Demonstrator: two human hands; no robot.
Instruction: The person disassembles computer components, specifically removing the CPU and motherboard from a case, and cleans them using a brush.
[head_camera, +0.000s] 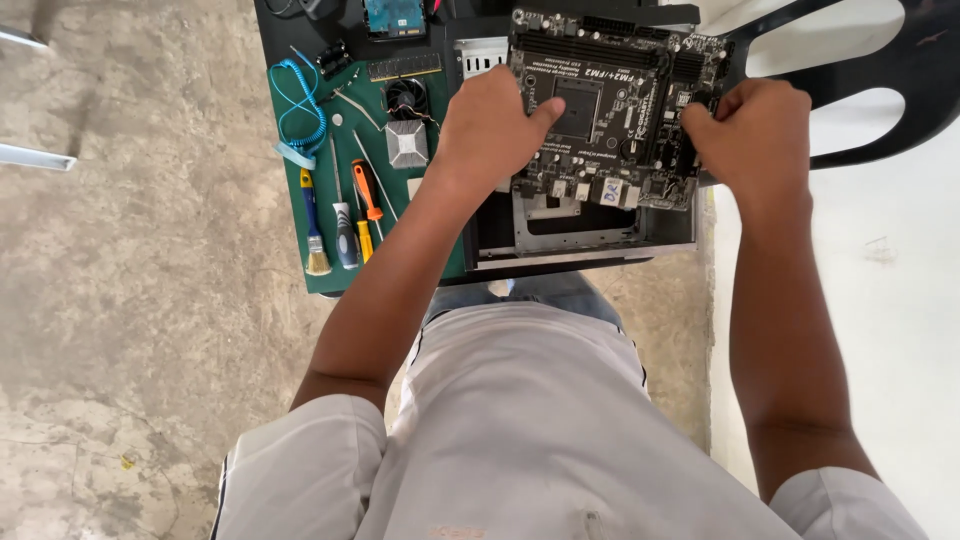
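— Motherboard (610, 105) first, since it is the biggest thing we hold: dark, crowded with sockets and ports, lifted slightly over the open metal computer case (585, 235) just beneath our fingers.

— And our grip?

— Our left hand (490, 130) is closed on the board's left edge, thumb laid across the top toward the square socket. Our right hand (755, 135) is curled tight on the right edge. Holding by the edges likely keeps our fingers off the components.

— What lies beyond the left fingers?

— A green mat (450, 265) on a dark table, with a grey heatsink (406, 144), a coiled blue cable (300, 115), then a brush (314, 235) and an orange-handled screwdriver (366, 190), all well apart from our grip.

— And the room?

— Rough concrete floor (130, 300) to the left, a black plastic chair (880, 70) just past our right knuckles.
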